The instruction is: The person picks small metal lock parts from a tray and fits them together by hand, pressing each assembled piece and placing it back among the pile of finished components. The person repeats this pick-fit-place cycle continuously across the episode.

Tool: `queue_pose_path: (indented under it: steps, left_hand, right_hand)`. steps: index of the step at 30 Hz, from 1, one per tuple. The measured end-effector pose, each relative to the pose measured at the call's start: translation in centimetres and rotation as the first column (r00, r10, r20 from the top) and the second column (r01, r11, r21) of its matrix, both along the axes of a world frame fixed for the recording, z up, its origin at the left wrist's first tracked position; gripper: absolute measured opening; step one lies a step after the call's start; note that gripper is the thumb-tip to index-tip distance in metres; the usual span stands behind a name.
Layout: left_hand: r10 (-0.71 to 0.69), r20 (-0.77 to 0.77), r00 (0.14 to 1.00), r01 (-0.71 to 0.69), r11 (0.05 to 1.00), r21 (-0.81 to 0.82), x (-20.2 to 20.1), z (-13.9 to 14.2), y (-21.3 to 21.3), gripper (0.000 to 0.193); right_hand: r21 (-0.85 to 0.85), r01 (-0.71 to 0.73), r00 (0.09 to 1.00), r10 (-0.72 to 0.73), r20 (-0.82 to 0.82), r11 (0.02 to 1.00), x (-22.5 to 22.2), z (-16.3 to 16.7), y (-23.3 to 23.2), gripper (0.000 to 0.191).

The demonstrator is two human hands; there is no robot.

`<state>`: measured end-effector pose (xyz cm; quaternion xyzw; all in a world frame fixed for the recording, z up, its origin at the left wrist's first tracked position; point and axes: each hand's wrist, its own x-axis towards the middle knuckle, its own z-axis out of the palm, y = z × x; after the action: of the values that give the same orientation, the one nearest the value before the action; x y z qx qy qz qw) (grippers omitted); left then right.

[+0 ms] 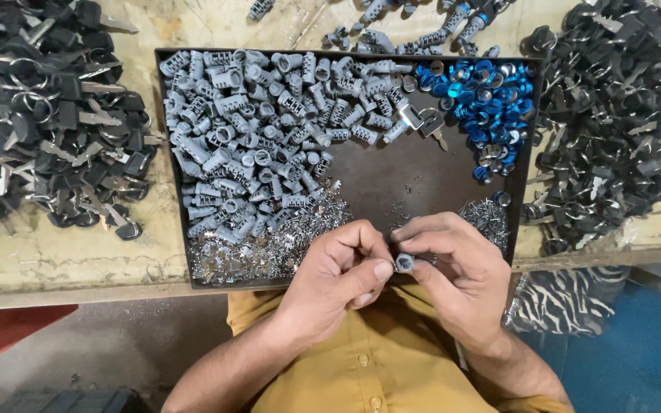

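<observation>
Our fingers (382, 269) are pinched together on a small grey metal lock cylinder (405, 262), held end-on between both hands just above the near edge of the tray. The left hand (342, 279) presses its thumb against the cylinder's side, and the right hand (453, 275) curls its fingertips over it from the other side; whether something smaller sits between those fingertips we cannot tell, since the cylinder hides it.

Below the hands lies a dark rectangular metal tray (392, 180) on the worn counter (63, 248). In it we see a heap of grey ribbed lock cylinders (258, 126) at its left, a cluster of shiny blue round caps (491, 99) in the far right corner, and drifts of tiny silver metal bits (269, 245) along the near side. Piles of black-headed keys (47, 115) flank the tray on both sides.
</observation>
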<state>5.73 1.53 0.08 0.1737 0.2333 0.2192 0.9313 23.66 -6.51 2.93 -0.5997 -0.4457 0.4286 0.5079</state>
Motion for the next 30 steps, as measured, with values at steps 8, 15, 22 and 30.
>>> queue_pose_path:
  steps: [8,15,22,30]
  left_hand:
    - [-0.012,-0.085,0.996,0.018,0.998,0.062,-0.3,-0.2,0.0,0.016]
    - [-0.046,-0.121,0.992,0.063,0.988,0.140,-0.2,0.2,0.5,0.013]
    - [-0.051,-0.115,0.992,0.068,0.986,0.153,-0.3,0.4,0.7,0.015]
    - [0.181,-0.316,0.931,0.032,0.823,0.567,0.1,1.0,-0.4,0.021]
  right_hand:
    - [-0.008,0.020,0.997,-0.020,-0.079,1.000,-0.4,0.1,0.5,0.025]
    - [0.057,-0.014,0.995,0.009,0.095,0.998,-0.5,0.5,0.8,0.026]
    - [0.088,-0.050,0.971,0.028,0.236,0.995,-0.6,1.3,1.5,0.028]
    - [0.204,-0.163,0.835,0.025,0.550,0.965,-0.7,2.1,2.1,0.032]
